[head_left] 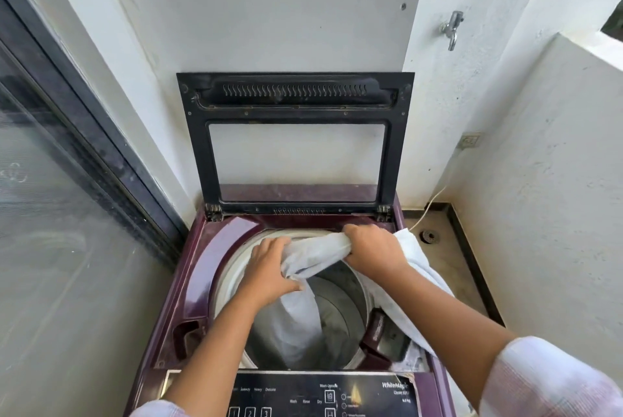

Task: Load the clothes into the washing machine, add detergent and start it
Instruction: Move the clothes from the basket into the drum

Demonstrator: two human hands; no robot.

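A maroon top-loading washing machine (199, 268) stands below me with its black-framed lid (296, 103) raised upright against the wall. Over its steel drum (340, 312) I hold a white cloth (320, 253). My left hand (269, 268) grips the cloth's left part, from which one end hangs down into the drum. My right hand (371, 250) grips it near the drum's far rim. The rest of the cloth drapes over the machine's right side, under my right forearm.
The black control panel (323, 394) with numbered buttons lies at the machine's front edge. A glass sliding door (67, 214) runs along the left. White walls close the back and right, with a tap (452, 29), a socket (469, 140) and a floor drain (429, 236).
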